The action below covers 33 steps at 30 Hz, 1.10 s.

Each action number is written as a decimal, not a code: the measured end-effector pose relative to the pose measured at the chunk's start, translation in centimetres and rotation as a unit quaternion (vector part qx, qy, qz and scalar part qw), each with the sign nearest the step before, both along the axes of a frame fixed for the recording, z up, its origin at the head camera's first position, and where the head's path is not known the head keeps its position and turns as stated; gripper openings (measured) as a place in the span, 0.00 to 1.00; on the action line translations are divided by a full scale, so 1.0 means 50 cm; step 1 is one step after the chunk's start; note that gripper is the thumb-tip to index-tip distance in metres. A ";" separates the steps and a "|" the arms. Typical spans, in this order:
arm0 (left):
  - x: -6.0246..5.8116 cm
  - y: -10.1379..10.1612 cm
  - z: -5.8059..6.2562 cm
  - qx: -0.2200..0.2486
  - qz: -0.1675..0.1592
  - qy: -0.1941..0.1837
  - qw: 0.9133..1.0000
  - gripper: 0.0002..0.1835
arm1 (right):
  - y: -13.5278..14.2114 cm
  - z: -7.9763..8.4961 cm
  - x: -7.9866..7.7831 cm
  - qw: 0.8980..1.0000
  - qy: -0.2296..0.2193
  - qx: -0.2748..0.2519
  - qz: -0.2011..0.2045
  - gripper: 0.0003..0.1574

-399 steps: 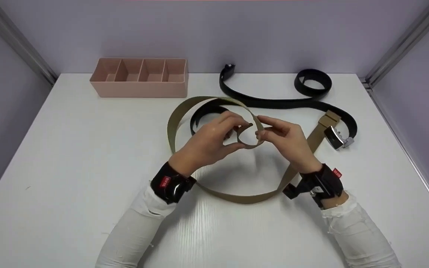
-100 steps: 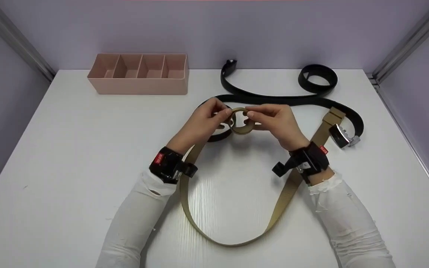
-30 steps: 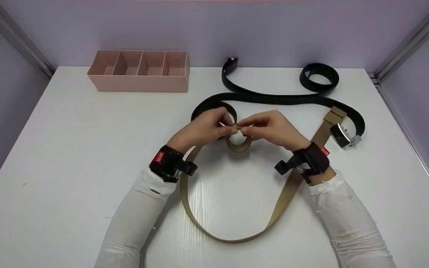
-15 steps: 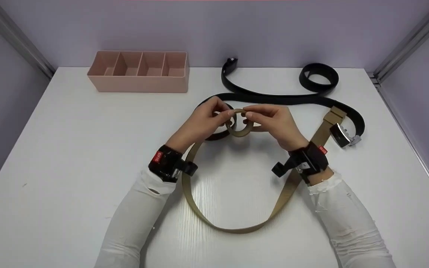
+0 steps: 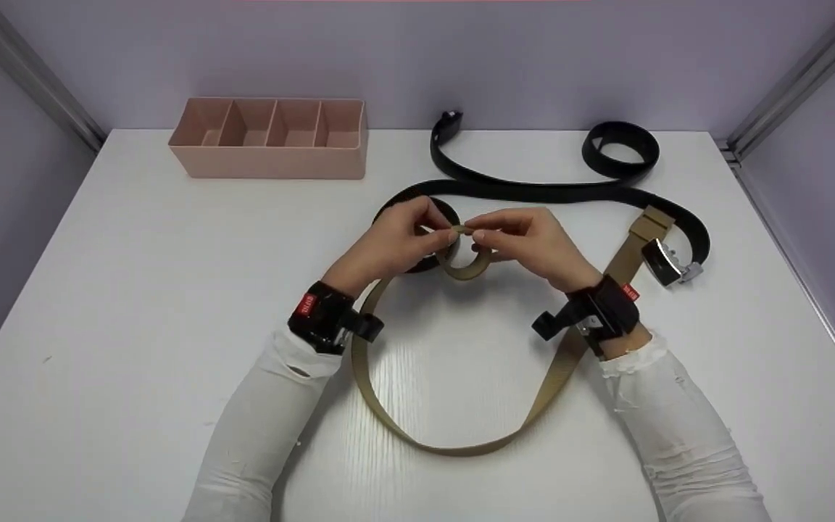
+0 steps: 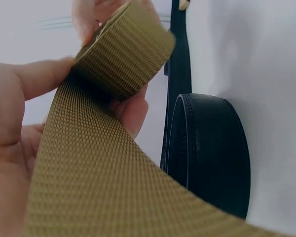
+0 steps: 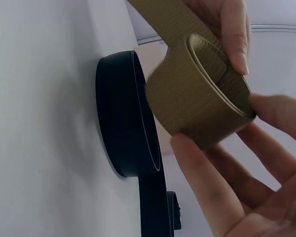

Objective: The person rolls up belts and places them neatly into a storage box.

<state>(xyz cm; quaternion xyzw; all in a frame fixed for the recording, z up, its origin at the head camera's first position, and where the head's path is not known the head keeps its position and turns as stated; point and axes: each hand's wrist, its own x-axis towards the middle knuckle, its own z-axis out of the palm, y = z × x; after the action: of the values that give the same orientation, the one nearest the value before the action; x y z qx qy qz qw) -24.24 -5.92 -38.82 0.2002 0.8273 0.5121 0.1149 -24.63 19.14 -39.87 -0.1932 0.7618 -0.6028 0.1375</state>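
A khaki webbing belt has one end rolled into a small coil (image 5: 467, 272) between my hands, above the table. My left hand (image 5: 396, 239) pinches the webbing at the coil's left side, thumb against the strap. With thumb and fingers, my right hand (image 5: 533, 243) pinches the coil's right side. Layered turns show in the coil (image 7: 192, 94) in the right wrist view. In the left wrist view the unrolled strap (image 6: 103, 168) runs from the coil toward the camera. From there it loops across the table to its tan buckle end (image 5: 651, 225) at the right.
Behind my hands a black belt (image 5: 541, 193) lies partly coiled, with a silver-and-black buckle (image 5: 664, 262) at the right. Another black belt (image 5: 490, 172) lies farther back, coiled at its right end. A pink four-compartment box (image 5: 272, 163) stands at the back left, before the rear wall.
Since the oldest frame, the wide khaki loop round my left hand has become a smaller, tighter coil. The loop on the table is shorter than 3.3 s ago. Lately my hands shift slightly up and down.
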 end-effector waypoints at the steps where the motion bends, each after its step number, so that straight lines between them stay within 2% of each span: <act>1: 0.000 0.000 -0.001 -0.012 -0.007 0.002 1.000 0.10 | 0.001 0.001 0.000 1.000 -0.002 0.013 0.012 0.19; 5: 0.001 -0.001 -0.002 -0.055 -0.041 0.003 0.998 0.11 | 0.002 0.001 0.001 0.996 -0.011 0.062 0.060 0.18; 9: 0.001 -0.001 -0.002 -0.073 -0.051 0.001 0.996 0.11 | -0.001 0.000 0.001 0.995 -0.016 0.068 0.071 0.17; 12: 0.001 -0.001 -0.001 -0.063 -0.031 -0.003 0.998 0.12 | -0.004 0.000 0.002 0.998 -0.014 0.040 0.048 0.16; 16: 0.002 0.001 0.000 -0.018 0.000 -0.014 1.000 0.13 | -0.009 -0.003 0.004 1.000 0.003 -0.008 0.002 0.16; 21: 0.001 0.001 -0.001 0.045 0.024 -0.023 0.998 0.12 | -0.016 -0.007 0.002 0.996 0.010 -0.060 -0.062 0.17; 24: 0.001 0.000 0.000 0.058 0.030 -0.025 0.998 0.13 | -0.017 -0.008 0.000 0.992 0.010 -0.081 -0.091 0.18; 28: 0.001 0.001 0.001 0.059 0.031 -0.022 0.998 0.11 | -0.015 -0.009 -0.001 0.992 0.009 -0.087 -0.095 0.18; 33: 0.000 0.001 -0.001 0.054 0.023 -0.011 0.998 0.09 | -0.008 -0.004 -0.004 0.996 -0.002 -0.066 -0.063 0.19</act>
<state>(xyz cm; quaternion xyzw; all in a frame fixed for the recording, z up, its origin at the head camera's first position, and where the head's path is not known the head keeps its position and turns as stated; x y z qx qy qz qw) -24.26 -5.87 -38.85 0.1816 0.8016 0.5605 0.1016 -24.82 18.77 -40.06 -0.1524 0.7307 -0.6598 0.0871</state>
